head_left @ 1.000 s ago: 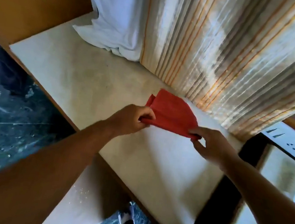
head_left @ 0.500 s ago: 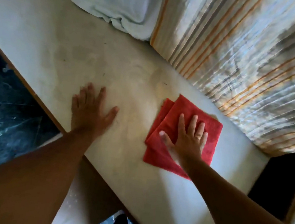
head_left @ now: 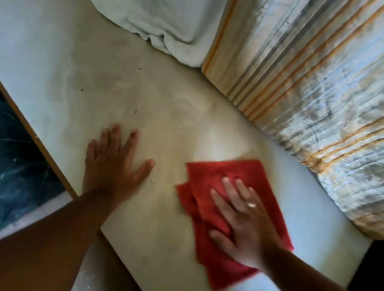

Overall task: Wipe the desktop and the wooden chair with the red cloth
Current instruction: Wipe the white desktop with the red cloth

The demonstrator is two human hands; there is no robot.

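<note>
Across the tabletop (head_left: 59, 58), pale and dusty with a few dark specks, your work runs from big to small. Striped curtain (head_left: 325, 76) hangs along the far edge; a white cloth (head_left: 158, 14) is bunched on the surface beside it, well apart from your hands. Red cloth (head_left: 227, 264) lies folded and flat near the right end, its edges blurred, consistent with a wiping stroke. Right hand (head_left: 246, 225) presses on it palm-down, grip spread flat, fingers (head_left: 228, 185) extended, pinning rather than pinching. Left hand (head_left: 111, 172) rests flat on bare surface, grip released, grasping nothing.

Judgement: cloth is light, soft and limp; it will bunch or slide under the palm. Keep pressure broad over the middle of the fold. To lift it, pinch a corner or gather the layers. Wooden chair is not in view.
</note>
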